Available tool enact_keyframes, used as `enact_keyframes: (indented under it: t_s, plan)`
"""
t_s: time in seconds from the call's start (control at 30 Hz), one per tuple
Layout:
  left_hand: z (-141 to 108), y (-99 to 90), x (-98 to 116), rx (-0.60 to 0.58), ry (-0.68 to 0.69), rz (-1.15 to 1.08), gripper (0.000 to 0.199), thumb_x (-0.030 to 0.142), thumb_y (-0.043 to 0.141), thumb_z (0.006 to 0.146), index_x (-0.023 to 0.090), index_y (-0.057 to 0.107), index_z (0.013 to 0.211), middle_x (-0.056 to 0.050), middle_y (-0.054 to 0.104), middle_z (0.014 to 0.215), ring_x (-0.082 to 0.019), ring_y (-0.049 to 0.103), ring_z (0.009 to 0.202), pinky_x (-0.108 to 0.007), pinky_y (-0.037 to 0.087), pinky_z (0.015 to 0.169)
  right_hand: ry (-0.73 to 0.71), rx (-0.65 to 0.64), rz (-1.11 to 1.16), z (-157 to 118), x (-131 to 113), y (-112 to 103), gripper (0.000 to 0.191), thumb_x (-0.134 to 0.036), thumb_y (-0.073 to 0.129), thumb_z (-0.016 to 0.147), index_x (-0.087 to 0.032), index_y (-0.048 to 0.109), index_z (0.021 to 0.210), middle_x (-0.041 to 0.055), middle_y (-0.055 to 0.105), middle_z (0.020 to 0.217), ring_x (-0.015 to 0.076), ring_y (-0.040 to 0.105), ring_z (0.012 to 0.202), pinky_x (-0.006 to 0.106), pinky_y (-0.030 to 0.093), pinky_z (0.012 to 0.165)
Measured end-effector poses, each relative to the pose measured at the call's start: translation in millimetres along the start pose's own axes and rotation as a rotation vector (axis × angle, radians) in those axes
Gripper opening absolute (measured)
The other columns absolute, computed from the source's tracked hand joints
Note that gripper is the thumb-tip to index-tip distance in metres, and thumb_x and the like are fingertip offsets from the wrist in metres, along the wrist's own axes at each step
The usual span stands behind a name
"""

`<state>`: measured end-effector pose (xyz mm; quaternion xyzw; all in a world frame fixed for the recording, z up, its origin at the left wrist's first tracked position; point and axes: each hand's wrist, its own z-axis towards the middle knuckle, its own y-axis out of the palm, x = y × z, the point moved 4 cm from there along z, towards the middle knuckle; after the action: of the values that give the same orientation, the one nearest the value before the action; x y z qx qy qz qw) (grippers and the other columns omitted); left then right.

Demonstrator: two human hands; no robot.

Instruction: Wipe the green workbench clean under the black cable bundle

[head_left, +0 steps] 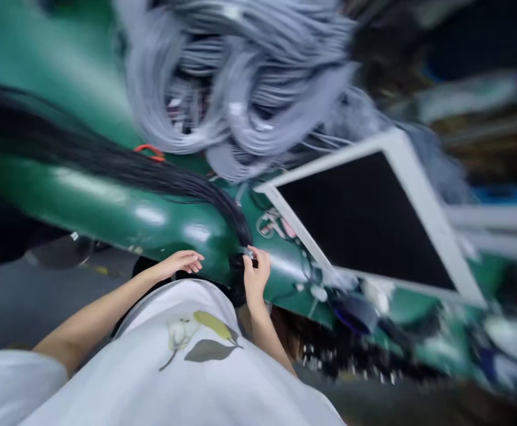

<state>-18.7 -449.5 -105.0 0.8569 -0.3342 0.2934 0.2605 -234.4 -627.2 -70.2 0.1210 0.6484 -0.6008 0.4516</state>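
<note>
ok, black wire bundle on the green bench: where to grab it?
Grip the black wire bundle at its gathered end by the bench edge, where the right hand already pinches it. Come from the near side: strands fan out leftward, so only there it is narrow.

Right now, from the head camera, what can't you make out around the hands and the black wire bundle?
- Right hand grip: something small and pale at the black wire bundle end; motion blur hides what it is.
- Left hand: fingers curled near the green table edge; contact unclear.
- Grey cable heap: single cables smeared by blur.
- Small parts at lower right: blurred beyond telling.
- White-framed dark panel: surface shows nothing.
</note>
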Motion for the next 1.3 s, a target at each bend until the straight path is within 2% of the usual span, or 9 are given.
enact_keyframes:
  t_s: [0.17,0.3,0.53,0.77,0.9,1.0,1.07,1.2,1.3]
  plan:
    - [-58.7,-145.2,-29.2,0.68,0.441,-0.511,0.025,0.037,0.076,0.078,0.017,0.073,0.092,0.003,0.061,0.06,-0.005,0.047,0.045,-0.015,0.032,0.044,-0.493,-0.373,0.015,13.8,-71.3,133.7,0.037,-0.027,0.048,0.097,-0.018,0.065,0.129,0.0177,0.06,0.13,0.0258,0.057,0.124,0.047,0.048,0.107]
    - [-55.4,-192.4,-56.2,1.038,0.665,-0.81,0.02,0.037,0.062,0.092,0.021,0.066,0.104,-0.002,0.072,0.094,-0.006,0.067,0.084,-0.015,0.049,0.078,-0.671,-0.58,-0.081,28.9,-110.1,197.9,0.045,-0.019,0.039,0.1,-0.019,0.06,0.139,0.0149,0.052,0.151,0.0252,0.043,0.146,0.049,0.038,0.119]
    - [18.1,-177.6,-36.7,0.939,0.805,-1.034,0.044,0.058,0.048,0.097,0.023,0.069,0.113,-0.01,0.069,0.131,-0.021,0.063,0.125,-0.032,0.05,0.103,-1.003,-0.637,-0.054,68.7,-232.9,297.9,0.053,-0.015,0.029,0.103,-0.02,0.043,0.153,0.0084,0.038,0.163,0.02,0.026,0.156,0.047,0.029,0.126]
    - [11.7,-156.4,-10.6,0.88,0.985,-1.228,0.05,0.061,0.057,0.092,0.023,0.07,0.122,-0.007,0.065,0.14,-0.024,0.054,0.138,-0.032,0.045,0.112,-1.271,-0.75,0.239,68.8,-310.4,312.8,0.055,-0.014,0.022,0.102,-0.027,0.054,0.145,0.0047,0.054,0.151,0.014,0.044,0.146,0.041,0.037,0.125]
    - [7.4,-154.0,-10.6,0.951,0.984,-1.249,0.054,0.061,0.058,0.092,0.023,0.067,0.13,-0.007,0.062,0.145,-0.025,0.052,0.14,-0.033,0.044,0.113,-1.376,-0.717,0.27,94.2,-423.3,393.4,0.054,-0.011,0.026,0.099,-0.021,0.049,0.147,0.0043,0.045,0.159,0.0132,0.037,0.15,0.042,0.028,0.129]
    - [7.4,-153.0,-11.9,0.957,0.958,-1.232,0.056,0.061,0.055,0.093,0.023,0.064,0.134,-0.008,0.06,0.146,-0.026,0.05,0.142,-0.034,0.042,0.116,-1.398,-0.787,0.177,94.0,-460.6,443.3,0.055,-0.005,0.029,0.095,-0.016,0.052,0.144,0.0074,0.048,0.156,0.0127,0.037,0.15,0.041,0.026,0.129]
    - [6.2,-152.0,-12.3,0.952,0.952,-1.24,0.058,0.062,0.054,0.094,0.023,0.063,0.136,-0.008,0.058,0.149,-0.026,0.048,0.144,-0.035,0.041,0.117,-1.433,-0.844,0.144,84.5,-444.9,440.3,0.058,0.0,0.029,0.091,-0.014,0.056,0.142,0.0093,0.05,0.155,0.0136,0.036,0.151,0.041,0.026,0.129]
    - [0.6,-148.7,-11.2,0.949,0.921,-1.274,0.062,0.062,0.053,0.094,0.022,0.06,0.14,-0.009,0.055,0.151,-0.027,0.044,0.146,-0.036,0.039,0.119,-1.456,-0.922,0.152,70.0,-397.2,386.9,0.061,0.0,0.031,0.089,-0.018,0.06,0.139,0.0091,0.057,0.149,0.0148,0.046,0.145,0.041,0.037,0.125]
    - [-2.7,-145.8,-8.6,0.932,0.896,-1.232,0.061,0.063,0.048,0.096,0.025,0.059,0.142,-0.006,0.058,0.149,-0.026,0.046,0.145,-0.036,0.042,0.117,-1.48,-0.829,0.306,68.2,-434.8,384.3,0.056,-0.005,0.031,0.093,-0.021,0.062,0.137,0.0071,0.06,0.145,0.0143,0.052,0.14,0.04,0.04,0.123]
